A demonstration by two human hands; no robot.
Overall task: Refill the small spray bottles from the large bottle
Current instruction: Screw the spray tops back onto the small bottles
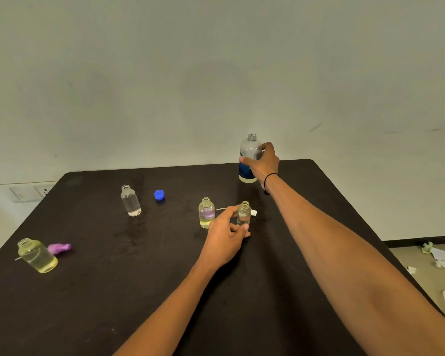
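The large bottle (247, 150), clear with a blue label and no cap, stands upright near the table's far edge; my right hand (263, 164) grips its body. My left hand (226, 236) holds a small uncapped clear bottle (244, 214) at mid-table, thumb and fingers around its base. Just left of it stands a second small bottle (206, 213) with yellowish liquid. A third small clear bottle (130, 200) stands further left, and a wider one (37, 255) full of yellow liquid sits at the near left. All are open-topped.
A blue cap (159, 195) lies on the dark table (139, 291). A purple spray head (59, 248) lies beside the yellow bottle; a white spray head (253, 213) with its tube lies behind the held bottle. Paper scraps (442, 255) litter the floor at right.
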